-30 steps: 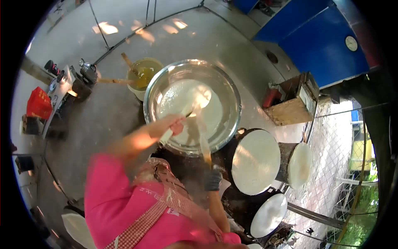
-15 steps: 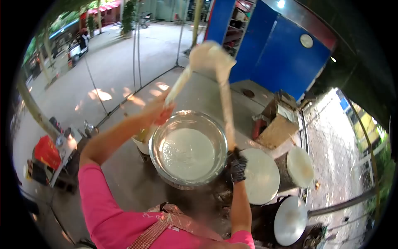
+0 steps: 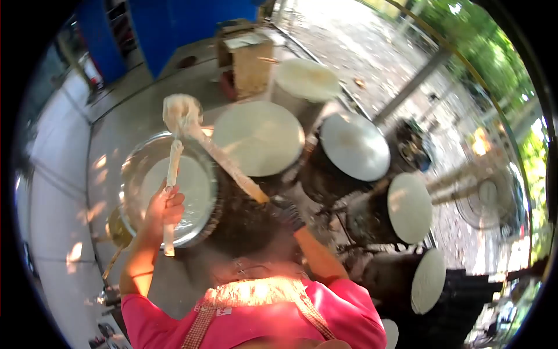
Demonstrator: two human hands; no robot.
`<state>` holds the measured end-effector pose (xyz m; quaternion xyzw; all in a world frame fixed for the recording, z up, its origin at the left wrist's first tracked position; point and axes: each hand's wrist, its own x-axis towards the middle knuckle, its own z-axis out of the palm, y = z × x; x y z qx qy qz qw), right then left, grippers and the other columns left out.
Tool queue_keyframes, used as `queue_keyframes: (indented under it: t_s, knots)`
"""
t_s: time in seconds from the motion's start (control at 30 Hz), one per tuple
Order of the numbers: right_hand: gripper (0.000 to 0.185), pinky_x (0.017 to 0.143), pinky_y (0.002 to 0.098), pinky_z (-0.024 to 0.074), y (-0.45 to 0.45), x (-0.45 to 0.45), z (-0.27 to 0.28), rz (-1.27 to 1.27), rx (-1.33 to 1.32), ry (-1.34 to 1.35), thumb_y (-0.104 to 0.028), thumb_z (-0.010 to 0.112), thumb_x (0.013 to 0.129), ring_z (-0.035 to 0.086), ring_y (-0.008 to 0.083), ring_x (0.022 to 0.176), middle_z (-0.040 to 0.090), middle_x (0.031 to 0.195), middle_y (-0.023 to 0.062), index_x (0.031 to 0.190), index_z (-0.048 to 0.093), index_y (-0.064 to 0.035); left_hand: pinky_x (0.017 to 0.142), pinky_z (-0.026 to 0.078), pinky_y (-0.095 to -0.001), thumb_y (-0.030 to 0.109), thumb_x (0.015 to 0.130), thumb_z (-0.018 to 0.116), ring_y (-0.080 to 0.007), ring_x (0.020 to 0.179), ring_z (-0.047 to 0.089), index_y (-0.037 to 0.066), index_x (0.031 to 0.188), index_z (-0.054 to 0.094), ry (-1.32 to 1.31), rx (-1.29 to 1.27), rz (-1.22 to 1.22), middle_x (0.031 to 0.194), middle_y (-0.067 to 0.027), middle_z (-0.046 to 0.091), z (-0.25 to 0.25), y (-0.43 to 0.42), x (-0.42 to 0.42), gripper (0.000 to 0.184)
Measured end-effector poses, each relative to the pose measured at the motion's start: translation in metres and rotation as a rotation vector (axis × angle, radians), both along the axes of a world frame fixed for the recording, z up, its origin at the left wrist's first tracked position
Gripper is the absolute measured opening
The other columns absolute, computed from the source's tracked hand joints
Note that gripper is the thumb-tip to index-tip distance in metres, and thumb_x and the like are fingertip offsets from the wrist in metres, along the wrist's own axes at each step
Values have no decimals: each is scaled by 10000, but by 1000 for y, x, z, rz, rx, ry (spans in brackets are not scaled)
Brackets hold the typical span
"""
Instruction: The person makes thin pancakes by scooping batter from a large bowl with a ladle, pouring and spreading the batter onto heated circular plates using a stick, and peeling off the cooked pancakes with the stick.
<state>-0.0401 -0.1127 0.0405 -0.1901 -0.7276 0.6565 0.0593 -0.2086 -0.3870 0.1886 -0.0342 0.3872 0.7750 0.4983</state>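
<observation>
My bare left hand [image 3: 165, 209] is closed round a pale, batter-coated stick [image 3: 174, 163]. In my right hand [image 3: 285, 212], which wears a dark glove, is the wooden handle of a long ladle-like tool [image 3: 226, 160]. Its batter-smeared head [image 3: 183, 113] meets the upper end of the stick above the far rim of a metal basin [image 3: 127, 177]. White batter [image 3: 195, 180] lies in the basin. Right of the basin is a round pale disc [image 3: 258, 139] on a dark drum; my gloved hand is just in front of it. Blur hides the exact shape of the tool heads.
More pale round tops, a domed one [image 3: 354, 146] and an upright-looking one [image 3: 410, 207] among them, stand on dark drums at the right. A cardboard box [image 3: 251, 70] is behind. Blue panels [image 3: 192, 23] rise at the far left.
My view has swung to the right, bringing more drums into sight. Both tools have come lower and nearer the basin, their heads still together. My hands keep their holds.
</observation>
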Motion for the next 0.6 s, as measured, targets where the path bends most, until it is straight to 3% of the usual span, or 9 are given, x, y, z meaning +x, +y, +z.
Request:
queue_keyframes:
  t_s: [0.07,0.1,0.13,0.17,0.3,0.43,0.47,0.53,0.6]
  knots:
    - [231,570,273,416,18,64,-20,-3,117,-127,-277,553,777,511,175,628,589,691,54,837,623,-66,290,227,-181,170,847,422,-52,356,244,165,996,454,-493,47,-15,548,31,308,-39,43,-3,152]
    - [247,576,280,420,26,103,-28,-27,180,-196,-294,541,781,522,196,636,593,697,67,833,622,-66,293,257,-207,183,853,392,-76,367,290,48,786,435,-761,121,65,529,10,335,-30,77,19,157]
    - [264,582,286,424,35,141,-34,-66,243,-269,-311,530,784,533,216,644,596,702,80,829,621,-67,364,320,-222,184,857,349,-94,415,330,-39,989,460,-931,323,-229,530,-5,333,-93,94,10,282]
    - [281,588,293,428,48,178,-38,-121,310,-348,-328,519,788,544,236,652,599,707,93,825,620,-68,370,328,-229,178,853,346,-98,417,337,-48,994,460,-1044,350,-297,527,-10,344,-115,128,29,290]
    - [308,590,336,436,123,296,-55,-377,601,-614,-346,484,792,561,280,648,595,699,133,801,605,-63,395,363,-240,169,849,332,-112,419,357,-77,1075,426,-1176,491,-492,530,-21,355,-129,266,85,347]
    - [291,569,396,436,204,366,-99,-594,980,-837,-314,462,787,552,287,607,572,661,162,772,578,-48,284,255,-200,157,871,346,-65,354,276,43,981,461,-733,274,-504,509,18,309,-108,389,103,196]
    - [313,616,386,438,201,329,-20,-825,806,-774,-345,483,783,565,313,683,582,754,199,892,581,-68,269,221,-177,119,861,386,-50,349,269,97,988,420,-605,99,-530,510,30,297,-105,420,100,134]
    - [335,638,389,433,245,326,-23,-917,729,-366,-356,477,784,567,312,716,590,778,178,976,575,-99,270,213,-186,72,825,442,-44,352,261,198,1005,357,-28,9,-615,525,29,291,-101,477,95,236]
    - [356,633,369,438,279,301,-24,-849,817,-483,-329,448,798,567,299,705,593,750,144,1011,557,-66,279,247,-199,70,766,490,-62,359,299,218,1110,361,270,-131,-651,549,1,318,-122,538,88,396]
